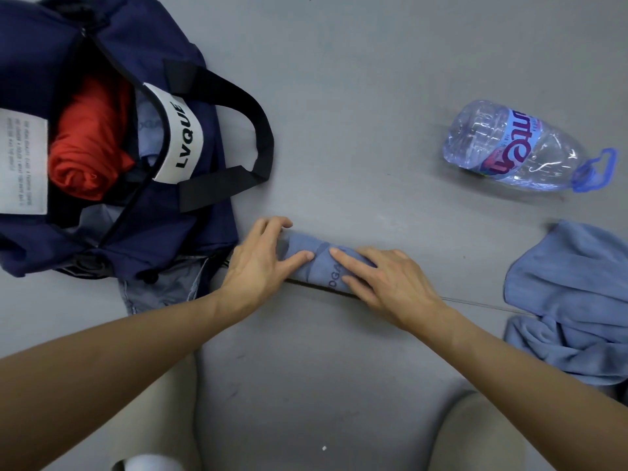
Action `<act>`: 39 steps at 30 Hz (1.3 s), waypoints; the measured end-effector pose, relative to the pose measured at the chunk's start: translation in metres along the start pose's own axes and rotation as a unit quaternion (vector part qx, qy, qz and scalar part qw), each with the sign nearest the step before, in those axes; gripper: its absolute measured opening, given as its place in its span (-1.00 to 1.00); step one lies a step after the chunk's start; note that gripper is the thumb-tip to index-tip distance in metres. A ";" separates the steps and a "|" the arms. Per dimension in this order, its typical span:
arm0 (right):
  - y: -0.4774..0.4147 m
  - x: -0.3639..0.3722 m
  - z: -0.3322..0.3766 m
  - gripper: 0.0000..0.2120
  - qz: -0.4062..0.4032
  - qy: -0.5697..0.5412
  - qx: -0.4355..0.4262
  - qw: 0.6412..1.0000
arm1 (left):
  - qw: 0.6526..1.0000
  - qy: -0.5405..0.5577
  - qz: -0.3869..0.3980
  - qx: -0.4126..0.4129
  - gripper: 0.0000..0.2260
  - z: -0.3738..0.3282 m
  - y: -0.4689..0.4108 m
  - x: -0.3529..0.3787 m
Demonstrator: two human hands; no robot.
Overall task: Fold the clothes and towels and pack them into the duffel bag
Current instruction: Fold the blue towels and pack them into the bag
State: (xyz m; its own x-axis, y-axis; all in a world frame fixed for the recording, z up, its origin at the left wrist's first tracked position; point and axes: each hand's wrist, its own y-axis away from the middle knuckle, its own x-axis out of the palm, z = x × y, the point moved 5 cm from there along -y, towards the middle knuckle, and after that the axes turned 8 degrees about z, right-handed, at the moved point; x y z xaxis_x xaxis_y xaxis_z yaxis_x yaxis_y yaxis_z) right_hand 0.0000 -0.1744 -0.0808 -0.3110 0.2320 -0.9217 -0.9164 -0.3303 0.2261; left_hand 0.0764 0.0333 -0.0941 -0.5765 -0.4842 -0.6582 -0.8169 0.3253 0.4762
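Observation:
A small blue towel [317, 263], rolled into a tight bundle, lies on the grey floor in the middle. My left hand [260, 263] grips its left end with curled fingers. My right hand [387, 283] presses down on its right half, fingers flat over it. The navy duffel bag [190, 232] stands open at the left, holding a rolled red garment [85, 144] and a pale blue cloth [149, 130]. A second blue towel [574, 300] lies crumpled at the right edge.
A large clear water bottle [520, 147] with a blue handle lies on its side at the upper right. Grey fabric [163, 287] pokes out from under the bag. My pale trouser legs [441, 436] show at the bottom.

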 end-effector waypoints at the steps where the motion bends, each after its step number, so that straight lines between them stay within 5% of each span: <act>1: 0.000 0.001 0.002 -0.51 0.010 -0.002 0.006 1.000 | 1.000 0.005 -0.016 -0.015 -0.49 0.001 -0.002 -0.006; 8: 0.002 0.008 0.030 -0.29 0.205 -0.056 -0.026 0.977 | 0.992 0.025 -0.006 -0.120 -0.36 0.014 0.003 -0.008; 13: -0.011 0.000 0.021 -0.36 0.156 -0.099 -0.013 0.983 | 0.983 0.167 0.025 -0.073 -0.49 0.031 0.022 0.007; 18: -0.020 0.006 0.016 -0.40 0.194 -0.208 0.016 0.959 | 0.985 0.130 0.087 0.073 -0.57 0.010 0.037 0.008; 24: -0.012 0.018 0.024 -0.29 0.127 -0.375 0.075 0.915 | 0.958 0.238 0.154 0.054 -0.53 -0.016 0.034 0.021; 31: -0.029 -0.066 0.045 -0.33 0.075 -0.569 0.120 0.810 | 0.931 0.344 0.080 0.088 -0.51 -0.060 0.034 -0.038; 39: -0.098 -0.166 0.107 -0.27 0.065 -0.511 0.010 0.857 | 0.918 0.346 -0.091 0.174 -0.52 -0.068 0.048 -0.167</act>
State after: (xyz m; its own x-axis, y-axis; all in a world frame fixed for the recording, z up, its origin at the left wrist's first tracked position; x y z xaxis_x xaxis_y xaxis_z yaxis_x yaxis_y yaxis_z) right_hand 0.1146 -0.0824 0.0836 -0.4600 0.8779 -0.1328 -0.8578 -0.4008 0.3217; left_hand 0.1349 0.0745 0.0787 -0.3804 -0.9166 -0.1231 -0.9236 0.3696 0.1022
